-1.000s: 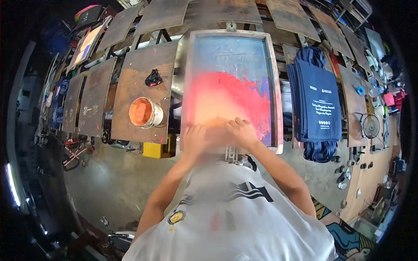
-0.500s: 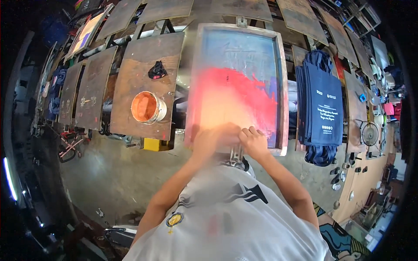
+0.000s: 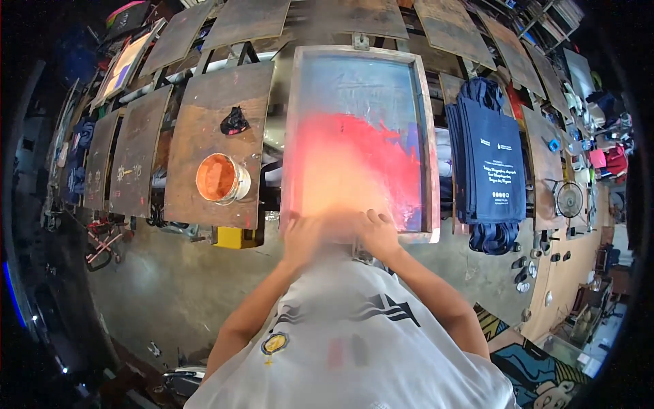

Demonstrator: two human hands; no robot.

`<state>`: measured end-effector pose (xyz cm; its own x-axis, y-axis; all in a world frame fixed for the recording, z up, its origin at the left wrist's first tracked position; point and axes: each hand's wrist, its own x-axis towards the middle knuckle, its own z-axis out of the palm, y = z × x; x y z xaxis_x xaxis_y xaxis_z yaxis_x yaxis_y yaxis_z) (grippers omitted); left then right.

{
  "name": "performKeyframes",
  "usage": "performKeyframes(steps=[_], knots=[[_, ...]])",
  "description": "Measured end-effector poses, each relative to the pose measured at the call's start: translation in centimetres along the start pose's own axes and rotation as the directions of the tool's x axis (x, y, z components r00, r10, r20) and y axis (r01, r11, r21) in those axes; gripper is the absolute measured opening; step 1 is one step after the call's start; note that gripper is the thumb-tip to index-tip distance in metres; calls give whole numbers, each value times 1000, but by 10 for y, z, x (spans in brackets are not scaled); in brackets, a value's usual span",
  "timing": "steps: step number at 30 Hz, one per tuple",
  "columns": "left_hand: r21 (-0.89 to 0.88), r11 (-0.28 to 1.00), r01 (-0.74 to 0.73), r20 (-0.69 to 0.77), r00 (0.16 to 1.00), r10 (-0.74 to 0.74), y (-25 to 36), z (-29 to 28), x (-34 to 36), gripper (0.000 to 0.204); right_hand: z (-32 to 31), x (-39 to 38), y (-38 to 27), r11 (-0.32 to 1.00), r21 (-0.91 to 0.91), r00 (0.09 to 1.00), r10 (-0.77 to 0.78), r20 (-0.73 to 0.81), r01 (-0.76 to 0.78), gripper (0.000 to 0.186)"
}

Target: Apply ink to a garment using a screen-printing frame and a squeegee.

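Both hands sit at the near short edge of the printing screen (image 3: 357, 136), at the 6 o'clock end of its frame. Left hand (image 3: 302, 235) and right hand (image 3: 377, 232) are side by side, knuckles up, fingers curled down toward the frame's near rail. The patch between them is blurred, so I can't tell what they grip or how tightly they close; a squeegee there is a guess, not seen.

Key relation: the screen lies straight ahead at 12 o'clock from the fingers, its long axis running 6 to 12, away from the body. Red ink (image 3: 354, 170) is spread over the near half of the mesh, just beyond the fingertips; the far half looks mostly bare grey-blue. Both hands are about equally near, the right a touch closer to the frame's right rail.

Further out: open orange ink tub (image 3: 219, 178) at 10 o'clock on a brown board (image 3: 211, 123); stack of dark blue bags (image 3: 494, 163) at 2 o'clock.
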<state>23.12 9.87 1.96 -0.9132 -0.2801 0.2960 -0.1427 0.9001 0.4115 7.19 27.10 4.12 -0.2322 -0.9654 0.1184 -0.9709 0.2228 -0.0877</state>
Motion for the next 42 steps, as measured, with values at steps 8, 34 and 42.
performKeyframes(steps=[8, 34, 42], knots=[[47, 999, 1, -9, 1000, -1, -18, -12, 21, 43, 12, 22, -4, 999, -20, 994, 41, -97, -43, 20], [148, 985, -86, 72, 994, 76, -57, -12, -9, 41, 9, 34, -36, 999, 17, 995, 39, -92, -38, 22], [145, 983, -110, -89, 988, 123, -60, -14, 6, 44, 17, 50, -33, 992, -115, 988, 41, -152, -59, 19]])
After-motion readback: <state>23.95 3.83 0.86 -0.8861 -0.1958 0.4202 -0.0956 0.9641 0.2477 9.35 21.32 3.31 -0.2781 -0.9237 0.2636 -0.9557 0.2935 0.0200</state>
